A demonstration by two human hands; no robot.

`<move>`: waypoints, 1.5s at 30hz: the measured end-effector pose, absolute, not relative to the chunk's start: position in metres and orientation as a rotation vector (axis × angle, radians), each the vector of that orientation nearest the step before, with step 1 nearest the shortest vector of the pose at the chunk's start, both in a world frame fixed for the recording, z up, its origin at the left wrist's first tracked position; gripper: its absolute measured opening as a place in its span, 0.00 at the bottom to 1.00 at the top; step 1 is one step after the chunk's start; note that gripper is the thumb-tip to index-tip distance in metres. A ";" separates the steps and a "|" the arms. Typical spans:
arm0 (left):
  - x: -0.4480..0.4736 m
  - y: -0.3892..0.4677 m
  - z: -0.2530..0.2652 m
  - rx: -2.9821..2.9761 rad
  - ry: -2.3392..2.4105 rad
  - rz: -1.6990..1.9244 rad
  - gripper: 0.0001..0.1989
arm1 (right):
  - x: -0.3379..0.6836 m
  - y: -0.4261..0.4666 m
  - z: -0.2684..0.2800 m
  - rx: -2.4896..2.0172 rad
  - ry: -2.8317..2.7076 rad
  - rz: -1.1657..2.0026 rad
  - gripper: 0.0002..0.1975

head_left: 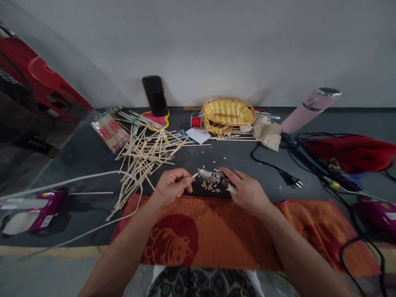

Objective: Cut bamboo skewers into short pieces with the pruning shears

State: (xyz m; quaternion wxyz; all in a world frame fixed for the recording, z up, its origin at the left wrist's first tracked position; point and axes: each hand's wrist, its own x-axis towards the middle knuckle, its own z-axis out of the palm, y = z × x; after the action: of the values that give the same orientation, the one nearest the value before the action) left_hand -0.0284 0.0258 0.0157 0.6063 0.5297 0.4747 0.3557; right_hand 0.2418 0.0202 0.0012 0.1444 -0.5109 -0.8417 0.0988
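In the head view my left hand (173, 185) pinches a short wooden stick (194, 175), its tip poking out past thumb and forefinger. My right hand (247, 190) is wrapped round the handles of pruning shears (213, 176). The shears' jaws point left and reach close to the stick's end; whether they touch it I cannot tell. Below the blades lie several small cut stick pieces (211, 186) on the dark tabletop. Left of my hands spreads a loose heap of long wooden sticks (145, 154).
An orange towel (229, 231) covers the table's front edge. Behind stand a phone (155, 95), a red thread spool (196, 121), a yellow basket (229, 112) and a pink flask (309, 109). Cables and a plug (292, 180) lie right; a purple device (51, 208) sits left with a white cord.
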 end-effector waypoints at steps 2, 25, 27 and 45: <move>-0.028 0.026 0.016 1.244 1.095 0.823 0.14 | 0.241 0.018 0.003 -1.501 -2.439 0.289 0.23; -0.026 0.026 0.022 1.210 1.085 0.743 0.14 | 0.242 0.023 -0.002 -1.426 -2.436 0.313 0.27; -0.027 0.026 0.022 1.180 1.064 0.750 0.15 | 0.240 0.020 -0.001 -1.446 -2.434 0.291 0.25; -0.026 0.023 0.014 1.541 1.288 0.823 0.12 | 0.244 0.025 -0.005 -1.396 -2.448 0.398 0.30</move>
State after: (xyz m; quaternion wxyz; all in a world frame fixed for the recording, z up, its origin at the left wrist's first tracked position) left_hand -0.0265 0.0235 0.0135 0.4668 0.6278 0.5248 0.3354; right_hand 0.2442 0.0248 -0.0054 0.1474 -0.4852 -0.8508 0.1382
